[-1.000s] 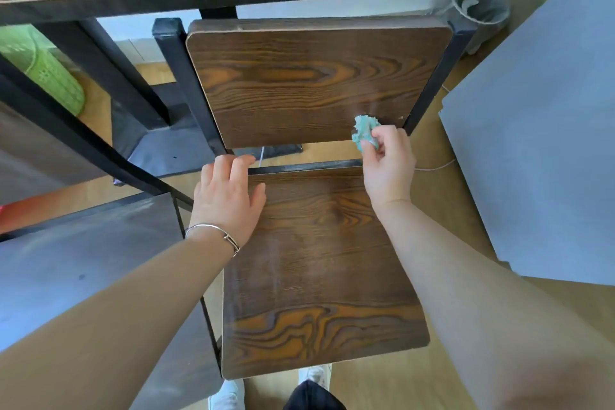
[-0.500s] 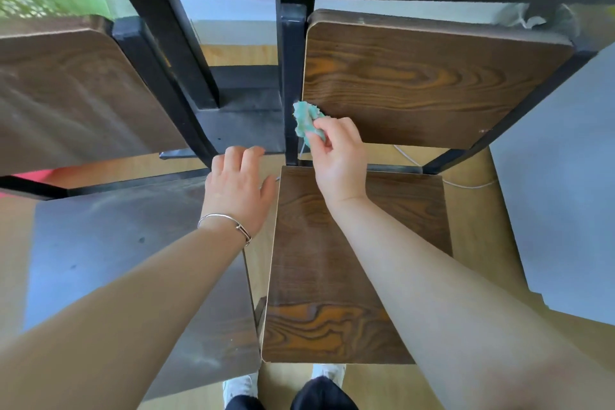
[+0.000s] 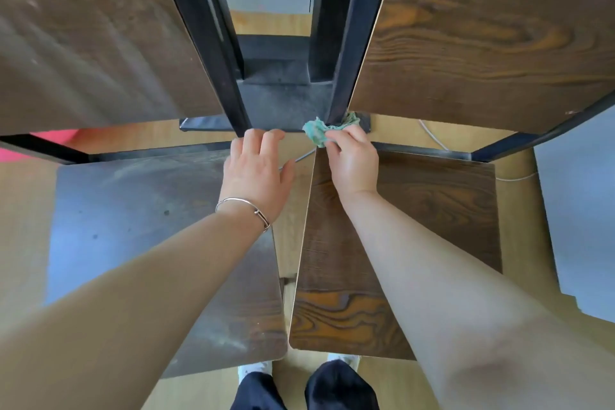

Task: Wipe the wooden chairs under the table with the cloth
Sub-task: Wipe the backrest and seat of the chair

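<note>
Right grip (image 3: 354, 163) pinching cloth (image 3: 316, 133) at its 12 o'clock, against black post (image 3: 346, 60) of right chair (image 3: 432, 203); left grip (image 3: 256, 173) released, resting on seat of left chair (image 3: 133, 226).

Worn: thin silver metal bangle (image 3: 241, 200) on left wrist, dark trousers (image 3: 339, 386), white shoes (image 3: 254, 368). Both forearms (image 3: 159, 283), left hand (image 3: 256, 173), right hand (image 3: 354, 165) bare.

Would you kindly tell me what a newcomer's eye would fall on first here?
The teal cloth, bunched in the right hand against the black chair post at centre. Beside it, the left hand, wearing a silver bracelet, lies on the dusty left seat's back corner.
</note>
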`<act>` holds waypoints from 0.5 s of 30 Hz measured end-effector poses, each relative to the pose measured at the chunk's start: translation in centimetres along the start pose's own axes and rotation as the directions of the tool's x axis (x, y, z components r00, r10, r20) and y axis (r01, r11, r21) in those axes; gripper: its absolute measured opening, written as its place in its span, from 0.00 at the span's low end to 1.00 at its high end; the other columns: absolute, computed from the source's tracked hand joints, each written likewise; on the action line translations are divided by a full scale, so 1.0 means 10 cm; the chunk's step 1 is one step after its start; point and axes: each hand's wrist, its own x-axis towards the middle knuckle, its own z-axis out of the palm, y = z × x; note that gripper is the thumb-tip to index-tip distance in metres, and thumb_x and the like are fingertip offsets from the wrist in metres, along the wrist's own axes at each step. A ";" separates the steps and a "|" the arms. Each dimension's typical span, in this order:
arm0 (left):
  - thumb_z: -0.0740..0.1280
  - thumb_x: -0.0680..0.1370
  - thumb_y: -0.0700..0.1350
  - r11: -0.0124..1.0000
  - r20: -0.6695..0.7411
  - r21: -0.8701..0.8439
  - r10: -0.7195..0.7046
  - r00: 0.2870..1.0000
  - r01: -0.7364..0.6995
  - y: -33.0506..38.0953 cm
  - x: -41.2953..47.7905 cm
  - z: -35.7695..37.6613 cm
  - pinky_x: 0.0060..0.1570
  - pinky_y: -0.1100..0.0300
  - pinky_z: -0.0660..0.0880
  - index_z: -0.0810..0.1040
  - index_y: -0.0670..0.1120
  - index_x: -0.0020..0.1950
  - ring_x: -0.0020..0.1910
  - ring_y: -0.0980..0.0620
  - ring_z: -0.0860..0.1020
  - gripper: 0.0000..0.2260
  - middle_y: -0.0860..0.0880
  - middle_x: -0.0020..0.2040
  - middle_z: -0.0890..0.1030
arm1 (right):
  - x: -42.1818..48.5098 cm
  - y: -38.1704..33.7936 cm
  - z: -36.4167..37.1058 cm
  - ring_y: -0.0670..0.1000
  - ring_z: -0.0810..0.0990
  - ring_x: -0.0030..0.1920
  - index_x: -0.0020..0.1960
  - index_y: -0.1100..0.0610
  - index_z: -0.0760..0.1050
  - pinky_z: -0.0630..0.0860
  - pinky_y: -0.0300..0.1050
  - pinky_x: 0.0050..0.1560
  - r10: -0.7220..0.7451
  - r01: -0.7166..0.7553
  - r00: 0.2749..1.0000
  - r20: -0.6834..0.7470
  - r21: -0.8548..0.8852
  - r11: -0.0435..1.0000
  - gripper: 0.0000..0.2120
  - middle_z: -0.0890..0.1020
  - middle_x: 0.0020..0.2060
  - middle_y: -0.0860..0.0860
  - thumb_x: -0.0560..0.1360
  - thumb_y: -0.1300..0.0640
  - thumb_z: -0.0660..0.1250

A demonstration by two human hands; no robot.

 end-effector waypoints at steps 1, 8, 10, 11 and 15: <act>0.63 0.78 0.50 1.000 0.008 -0.003 -0.004 1.000 0.004 -0.03 -0.02 0.03 0.57 0.46 0.70 0.68 0.47 0.68 0.59 0.41 0.66 0.20 0.45 0.63 0.70 | -0.02 0.03 0.07 0.53 0.80 0.42 0.49 0.60 0.84 0.77 0.43 0.43 0.015 -0.015 1.000 0.015 -0.018 1.000 0.06 0.80 0.44 0.53 0.73 0.65 0.71; 0.62 0.78 0.50 1.000 0.030 0.011 0.008 1.000 -0.008 -0.12 -0.13 0.11 0.58 0.46 0.69 0.68 0.47 0.68 0.59 0.40 0.67 0.19 0.44 0.63 0.69 | -0.05 0.02 0.20 0.55 0.78 0.49 0.54 0.58 0.82 0.76 0.46 0.46 0.131 -0.089 0.973 0.190 -0.212 0.973 0.09 0.79 0.51 0.54 0.78 0.59 0.65; 0.62 0.78 0.50 1.000 0.035 0.014 0.015 0.999 -0.015 -0.10 -0.18 0.08 0.58 0.45 0.69 0.68 0.46 0.68 0.58 0.40 0.67 0.19 0.44 0.63 0.70 | -0.12 0.01 0.11 0.53 0.78 0.50 0.56 0.57 0.81 0.76 0.45 0.47 0.144 -0.084 0.962 0.233 -0.247 0.965 0.10 0.79 0.52 0.53 0.79 0.57 0.64; 0.62 0.78 0.50 1.000 0.040 0.019 0.014 0.999 -0.015 -0.08 -0.21 0.05 0.58 0.46 0.69 0.68 0.46 0.68 0.59 0.41 0.67 0.19 0.44 0.63 0.69 | -0.19 0.02 0.05 0.53 0.78 0.50 0.57 0.57 0.81 0.77 0.45 0.48 0.146 -0.083 0.958 0.247 -0.249 0.965 0.10 0.79 0.53 0.53 0.79 0.57 0.64; 0.61 0.79 0.51 1.000 0.046 0.018 0.013 0.999 -0.014 0.04 -0.32 -0.04 0.58 0.47 0.68 0.68 0.47 0.68 0.61 0.42 0.66 0.19 0.45 0.63 0.69 | -0.70 0.14 -0.22 0.53 0.79 0.52 0.58 0.56 0.81 0.79 0.47 0.53 0.155 -0.085 0.934 0.322 -0.221 0.972 0.11 0.79 0.56 0.53 0.79 0.57 0.63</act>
